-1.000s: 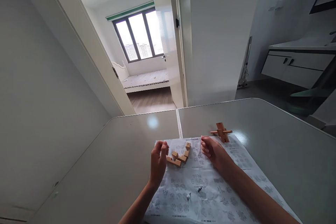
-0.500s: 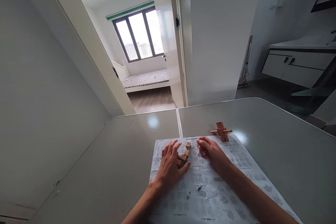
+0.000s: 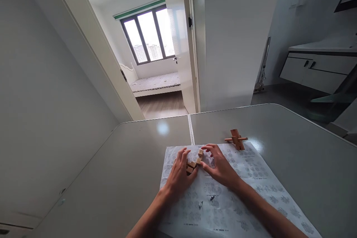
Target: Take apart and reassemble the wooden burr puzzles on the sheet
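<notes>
Several small light-wood blocks (image 3: 192,164) lie in a bent row on a printed paper sheet (image 3: 217,215); I cannot tell whether they are joined. My left hand (image 3: 180,171) curls around the left end of the row, its thumb up against the near blocks and its index and middle fingers raised behind. Partly covered by that hand, the lowest blocks show only their tops. From the right comes my right hand (image 3: 221,165), thumb and fingers apart. Its thumb tip is at a middle block (image 3: 199,161), and its index fingertip is by the far end block (image 3: 200,152).
A reddish-brown wooden piece of crossed sticks (image 3: 237,139) stands at the sheet's far right edge. The grey table (image 3: 134,156) has a pale seam across it. Beyond are an open door (image 3: 181,44), a bed (image 3: 156,83) and a cabinet (image 3: 309,68).
My right hand has moved left to the blocks and its fingers have spread. My left thumb has drawn in against the blocks. The crossed-stick piece has stayed put.
</notes>
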`<state>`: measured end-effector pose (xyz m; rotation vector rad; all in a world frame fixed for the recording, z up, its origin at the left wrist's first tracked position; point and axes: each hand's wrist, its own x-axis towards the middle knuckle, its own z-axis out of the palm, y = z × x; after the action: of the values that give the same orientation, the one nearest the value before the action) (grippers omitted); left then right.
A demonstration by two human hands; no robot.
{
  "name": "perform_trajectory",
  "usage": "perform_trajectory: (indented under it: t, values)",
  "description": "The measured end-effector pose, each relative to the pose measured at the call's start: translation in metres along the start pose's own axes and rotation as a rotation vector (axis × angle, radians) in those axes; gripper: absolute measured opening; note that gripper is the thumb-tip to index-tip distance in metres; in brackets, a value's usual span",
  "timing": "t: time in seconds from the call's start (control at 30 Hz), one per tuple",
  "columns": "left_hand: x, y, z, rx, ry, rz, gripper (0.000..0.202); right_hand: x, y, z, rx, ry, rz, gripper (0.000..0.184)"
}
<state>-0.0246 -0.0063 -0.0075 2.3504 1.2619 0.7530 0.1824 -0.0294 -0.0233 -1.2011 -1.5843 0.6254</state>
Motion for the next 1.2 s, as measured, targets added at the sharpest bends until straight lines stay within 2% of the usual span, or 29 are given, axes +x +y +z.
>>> perform_trajectory:
  t: [0.23, 0.43, 0.6, 0.73, 0.93, 1.07, 1.2]
  values:
    - [0.003, -0.001, -0.009, -0.008, -0.081, 0.086, 0.064, -0.004, 0.009, 0.004, -0.099, -0.096, -0.080, 0.055]
    - [0.008, -0.015, -0.012, 0.169, -0.021, 0.144, 0.077, -0.004, 0.012, 0.004, -0.128, -0.132, -0.098, 0.052]
    - [0.013, -0.024, -0.019, 0.258, 0.030, 0.126, 0.087, -0.003, 0.011, 0.004, -0.116, -0.141, -0.114, 0.045]
    - [0.015, -0.027, -0.026, 0.316, 0.055, 0.029, 0.092, -0.002, 0.011, 0.004, -0.117, -0.136, -0.118, 0.046]
    - [0.014, -0.025, -0.034, 0.364, 0.038, -0.099, 0.082, -0.003, 0.008, 0.002, -0.109, -0.138, -0.097, 0.046]
    - [0.014, -0.024, -0.033, 0.299, -0.031, -0.089, 0.066, -0.002, 0.008, 0.002, -0.104, -0.140, -0.098, 0.045]
    - [0.015, -0.026, -0.032, 0.228, -0.049, -0.081, 0.059, -0.002, 0.010, 0.004, -0.134, -0.136, -0.113, 0.050]
